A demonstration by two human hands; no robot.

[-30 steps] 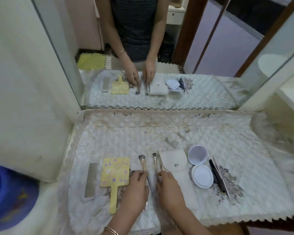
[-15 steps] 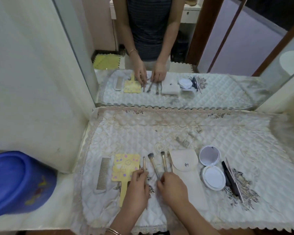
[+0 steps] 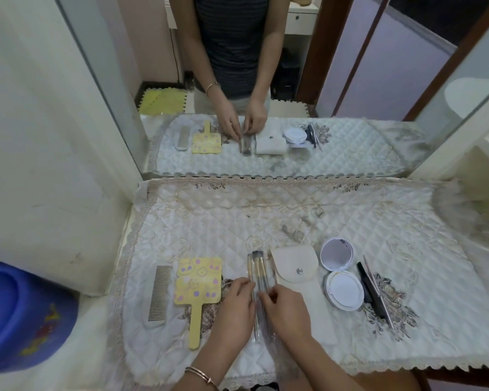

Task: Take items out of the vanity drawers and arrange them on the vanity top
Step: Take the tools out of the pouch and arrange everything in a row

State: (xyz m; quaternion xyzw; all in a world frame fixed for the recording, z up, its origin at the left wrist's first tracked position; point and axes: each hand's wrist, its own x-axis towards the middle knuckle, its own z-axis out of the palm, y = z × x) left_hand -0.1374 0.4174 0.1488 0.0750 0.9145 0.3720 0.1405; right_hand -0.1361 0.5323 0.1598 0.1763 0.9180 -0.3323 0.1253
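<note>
Up front on the table [image 3: 294, 215], left hand [image 3: 232, 309] and right hand [image 3: 290, 309] both have a pinching grip on the makeup brushes [image 3: 257, 268], I'd guess to bunch them parallel.

On the cloth [image 3: 294, 215], in a row from left to right across its near half: comb [image 3: 158, 294], hand mirror [image 3: 198, 280], brushes [image 3: 257, 270], pouch [image 3: 294, 273], compact [image 3: 342, 290], then two sticks [image 3: 374, 292] side by side, with the brushes just beside the pouch and the compact's lid behind its base. At the near ends of the brushes, left hand [image 3: 232, 304] on their left side and right hand [image 3: 288, 306] on their right, both touching them. Behind the cloth, a wall mirror [image 3: 364, 80]; off to its left, a bin [image 3: 20, 314].
</note>
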